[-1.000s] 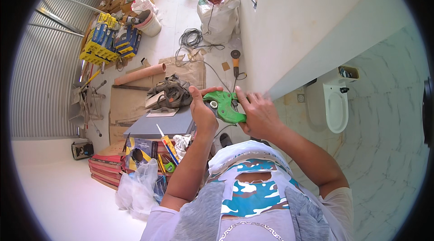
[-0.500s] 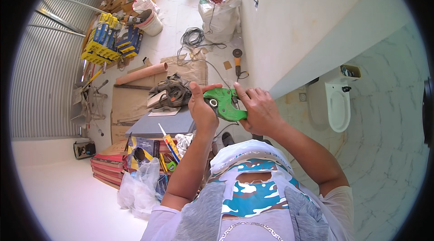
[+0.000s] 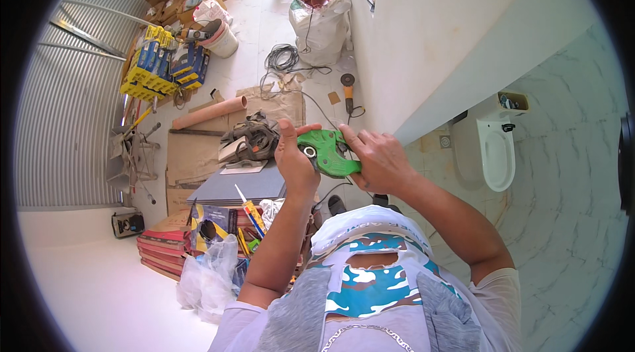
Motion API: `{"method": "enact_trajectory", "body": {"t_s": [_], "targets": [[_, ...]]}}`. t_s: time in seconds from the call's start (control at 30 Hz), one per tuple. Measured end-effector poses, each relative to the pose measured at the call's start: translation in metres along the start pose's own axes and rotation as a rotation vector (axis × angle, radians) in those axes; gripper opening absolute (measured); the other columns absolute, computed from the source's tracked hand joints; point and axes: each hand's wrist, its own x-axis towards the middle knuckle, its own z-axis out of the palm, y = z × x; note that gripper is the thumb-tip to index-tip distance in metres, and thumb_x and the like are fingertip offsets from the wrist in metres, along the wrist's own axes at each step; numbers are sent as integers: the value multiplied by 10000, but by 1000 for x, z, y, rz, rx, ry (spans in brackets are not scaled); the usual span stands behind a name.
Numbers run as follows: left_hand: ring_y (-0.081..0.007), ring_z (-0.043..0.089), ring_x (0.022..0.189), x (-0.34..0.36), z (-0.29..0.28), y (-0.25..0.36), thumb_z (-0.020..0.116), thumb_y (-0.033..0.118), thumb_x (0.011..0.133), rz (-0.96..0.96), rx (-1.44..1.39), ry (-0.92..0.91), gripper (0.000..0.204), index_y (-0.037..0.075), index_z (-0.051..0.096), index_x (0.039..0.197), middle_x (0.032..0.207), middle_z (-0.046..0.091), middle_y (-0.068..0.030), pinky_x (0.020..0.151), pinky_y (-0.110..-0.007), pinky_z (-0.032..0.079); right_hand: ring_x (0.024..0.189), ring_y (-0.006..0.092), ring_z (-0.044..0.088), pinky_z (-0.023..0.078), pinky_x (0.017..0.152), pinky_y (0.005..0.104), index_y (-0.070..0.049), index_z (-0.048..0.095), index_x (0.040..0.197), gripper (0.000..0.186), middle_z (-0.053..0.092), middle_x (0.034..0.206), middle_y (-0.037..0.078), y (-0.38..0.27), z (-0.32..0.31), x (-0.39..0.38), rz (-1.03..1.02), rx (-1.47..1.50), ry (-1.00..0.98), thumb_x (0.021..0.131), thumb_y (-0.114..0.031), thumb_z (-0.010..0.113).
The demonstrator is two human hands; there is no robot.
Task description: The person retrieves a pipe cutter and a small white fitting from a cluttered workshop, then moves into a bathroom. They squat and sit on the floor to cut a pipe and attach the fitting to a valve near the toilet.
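A green pipe cutter (image 3: pixel 336 161) is held between my two hands, in front of my chest. My left hand (image 3: pixel 297 162) grips its left end, thumb raised and fingers reaching along the upper side. From the right, my right hand (image 3: pixel 381 159) closes around the handle end, with the index finger along the top. A pale ring (image 3: pixel 309 152) with a dark centre shows beside my left palm; I cannot tell whether it is a pipe end or part of the cutter.
Below lie a dark tool bag (image 3: pixel 256 137), stacked grey boards (image 3: pixel 245 185), a sealant tube (image 3: pixel 254 217) and a plastic bag (image 3: pixel 210 277). Farther off are an orange pipe (image 3: pixel 210 113), an angle grinder (image 3: pixel 348 93) and a coiled cable (image 3: pixel 282 58). A toilet (image 3: pixel 497 154) stands right, past a white wall (image 3: pixel 450 41).
Both hands keep their hold on the pipe cutter, almost unmoved. The view has shifted slightly, so the floor items at the left sit a little differently.
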Motion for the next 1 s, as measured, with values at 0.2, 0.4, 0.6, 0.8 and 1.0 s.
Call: {"method": "enact_trajectory", "body": {"t_s": [0.2,0.4,0.6,0.8,1.0], "targets": [[-167,670,666,4,-4,-9,455,624,987,-35,26,4,742,-74,694,908,789,693,-107,641,-270,556,750,272,662,528,674,361,39,485,1378,809,661,884,126,4,5,-2,-27,-28,-16,657,-231,734],[-135,646,623,8,-4,-9,525,621,962,0,62,9,725,-69,713,845,743,689,-97,605,-240,527,910,314,649,502,842,472,29,447,1416,825,657,956,148,-5,6,-3,18,-200,131,694,-249,733],[-146,650,613,9,-3,-3,561,629,938,-33,57,21,724,-74,707,848,741,689,-104,608,-255,537,899,302,627,473,796,438,36,475,1373,778,647,948,160,-12,7,-3,124,-117,36,701,-261,730],[-167,665,616,9,-5,-11,589,632,919,-78,20,26,728,-85,691,846,737,680,-109,594,-276,548,859,269,625,467,746,377,69,520,1291,738,639,906,148,-7,10,-8,57,-82,19,667,-257,739],[-173,662,608,14,-10,-24,597,625,918,-137,-14,3,722,-88,691,851,741,676,-107,590,-274,548,837,281,625,470,737,377,69,524,1271,720,640,898,146,-2,13,-12,57,-61,-16,661,-250,737]]}}
